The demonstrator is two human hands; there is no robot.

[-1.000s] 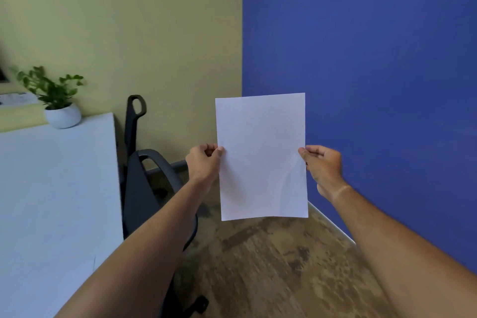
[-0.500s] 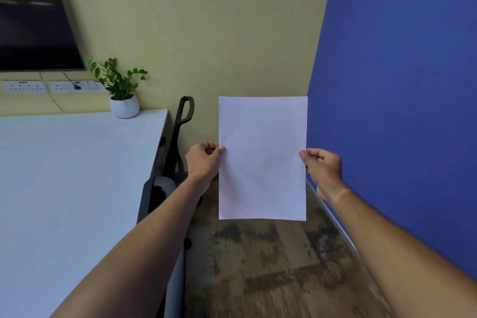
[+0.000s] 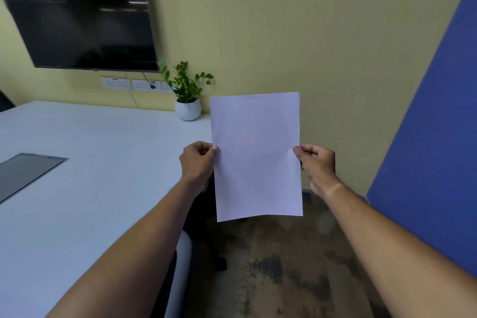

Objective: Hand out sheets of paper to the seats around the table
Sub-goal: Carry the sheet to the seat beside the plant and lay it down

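I hold a blank white sheet of paper (image 3: 256,155) upright in front of me, in the air beside the right edge of the white table (image 3: 98,175). My left hand (image 3: 197,164) pinches the sheet's left edge about halfway up. My right hand (image 3: 316,166) pinches its right edge at the same height. The sheet may be more than one; I cannot tell. A dark chair (image 3: 198,217) is mostly hidden behind my left forearm and the paper.
A small green plant in a white pot (image 3: 188,108) stands at the table's far right corner. A grey cable hatch (image 3: 23,173) is set into the tabletop at left. A black screen (image 3: 80,20) hangs on the yellow wall. A blue wall (image 3: 433,162) is to my right, patterned floor below.
My view has swung left: the screen, plant and table have come further into frame and the blue wall has slid to the right. Both hands keep the same grip on the sheet.
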